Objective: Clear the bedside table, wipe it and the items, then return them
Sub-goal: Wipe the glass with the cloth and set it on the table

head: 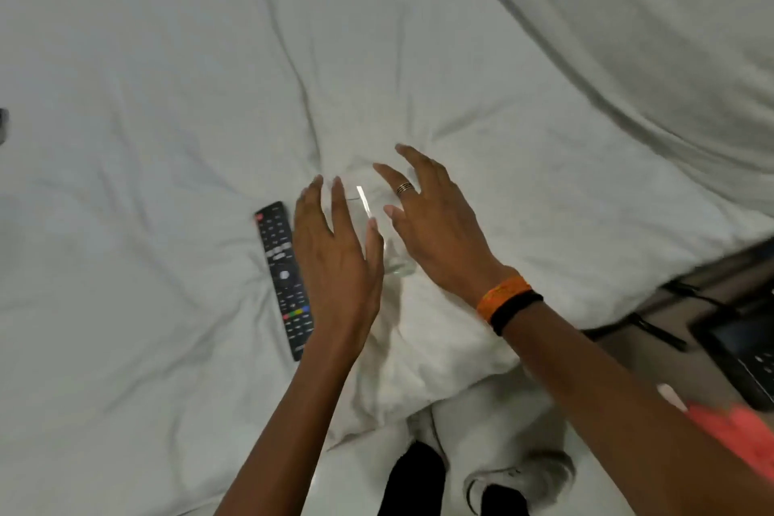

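A clear drinking glass (391,251) lies on the white duvet (167,96), between my two hands. My left hand (335,260) hovers just left of it with fingers spread, its thumb over the glass. My right hand (435,230) hovers just right of it, fingers apart, with a ring and orange and black wristbands. Neither hand grips the glass. A black remote control (282,272) lies on the duvet, right next to my left hand. The bedside table (670,348) shows at the right edge.
A dark telephone (741,352) with a cable sits on the bedside table. Something pink-red (737,432), blurred, lies near the lower right. My shoes (502,478) stand on the floor at the bed's edge. A small dark object (3,124) shows at the far left.
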Available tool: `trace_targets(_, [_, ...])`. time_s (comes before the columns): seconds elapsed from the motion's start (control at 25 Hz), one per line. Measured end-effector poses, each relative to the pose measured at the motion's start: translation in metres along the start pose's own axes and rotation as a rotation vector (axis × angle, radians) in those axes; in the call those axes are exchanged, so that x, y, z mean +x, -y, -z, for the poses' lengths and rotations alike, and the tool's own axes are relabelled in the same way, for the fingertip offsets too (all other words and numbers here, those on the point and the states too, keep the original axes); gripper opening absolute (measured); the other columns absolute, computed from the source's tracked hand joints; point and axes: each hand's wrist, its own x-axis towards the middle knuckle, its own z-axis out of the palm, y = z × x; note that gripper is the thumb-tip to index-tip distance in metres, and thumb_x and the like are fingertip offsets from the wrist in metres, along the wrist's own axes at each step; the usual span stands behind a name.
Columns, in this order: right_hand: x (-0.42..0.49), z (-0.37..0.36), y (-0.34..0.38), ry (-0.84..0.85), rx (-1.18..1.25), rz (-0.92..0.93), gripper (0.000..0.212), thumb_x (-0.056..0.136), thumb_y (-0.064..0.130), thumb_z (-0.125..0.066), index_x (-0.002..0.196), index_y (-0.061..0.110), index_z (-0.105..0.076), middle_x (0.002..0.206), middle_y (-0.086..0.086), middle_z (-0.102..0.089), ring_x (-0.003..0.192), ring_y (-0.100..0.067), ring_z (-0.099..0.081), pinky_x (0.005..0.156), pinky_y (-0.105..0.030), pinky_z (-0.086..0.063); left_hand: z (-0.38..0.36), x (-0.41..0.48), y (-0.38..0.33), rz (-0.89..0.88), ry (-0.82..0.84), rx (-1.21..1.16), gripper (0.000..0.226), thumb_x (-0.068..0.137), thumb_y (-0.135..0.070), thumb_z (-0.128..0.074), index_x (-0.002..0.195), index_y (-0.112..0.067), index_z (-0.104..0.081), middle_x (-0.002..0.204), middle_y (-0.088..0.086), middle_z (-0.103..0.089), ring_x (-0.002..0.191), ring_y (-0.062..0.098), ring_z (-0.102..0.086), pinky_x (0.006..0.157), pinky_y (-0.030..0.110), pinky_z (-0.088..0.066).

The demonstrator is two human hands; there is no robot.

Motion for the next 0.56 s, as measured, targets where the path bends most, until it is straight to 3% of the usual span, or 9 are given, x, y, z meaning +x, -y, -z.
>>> trace_targets(0.12, [0.014,-0.022,0.016,0.132,0.145,-0.130,0.053,0.106,0.038,-0.042,0.156,0.025,-0.031,0.153,-0.005,-0.042,0.139,-0.022,-0.044,0.110,-0.036,-0.044,0.003,0.002,0.031,0.167,0.140,-0.117,0.054,0.103,-0.035,-0.047,0.151,-0.012,-0.038,0.153,0.013,-0.039,0.143,0.026,-0.034,0.118,0.037,-0.030])
trace_targets(0.24, [0.014,-0.032,0.021,0.134,0.372,-0.287,0.058,0.103,0.043,-0.048,0.156,0.026,-0.030,0.139,-0.006,-0.057,0.126,-0.019,-0.056,0.102,-0.030,-0.045,-0.002,0.001,0.039,0.196,0.193,-0.192,0.051,0.103,-0.040,-0.043,0.148,-0.017,-0.045,0.126,0.008,-0.054,0.112,0.023,-0.057,0.100,0.035,-0.048])
trace_targets(0.36, [0.013,-0.031,0.019,0.115,0.571,-0.451,0.059,0.099,0.042,-0.056,0.152,0.024,-0.038,0.134,-0.004,-0.063,0.124,-0.018,-0.060,0.106,-0.028,-0.047,-0.006,0.000,0.027,0.192,0.229,-0.268,0.065,0.099,-0.048,-0.051,0.155,-0.020,-0.032,0.119,0.007,-0.050,0.102,0.020,-0.059,0.093,0.032,-0.051])
trace_targets(0.48, [-0.003,-0.013,0.015,0.008,0.664,-0.560,0.056,0.096,0.038,-0.062,0.148,0.025,-0.046,0.126,-0.001,-0.069,0.108,-0.009,-0.064,0.084,0.005,-0.039,-0.009,-0.008,0.006,0.079,0.231,-0.252,0.082,0.093,-0.047,-0.063,0.157,-0.015,-0.024,0.129,0.016,-0.047,0.115,0.026,-0.053,0.099,0.036,-0.048])
trace_targets(0.56, [-0.027,0.001,0.005,-0.139,0.737,-0.611,0.055,0.095,0.035,-0.066,0.146,0.024,-0.049,0.122,0.000,-0.070,0.097,-0.004,-0.064,0.072,0.009,-0.036,-0.013,-0.016,-0.015,-0.032,0.210,-0.226,0.085,0.090,-0.045,-0.067,0.157,-0.013,-0.025,0.132,0.020,-0.047,0.116,0.030,-0.053,0.097,0.040,-0.050])
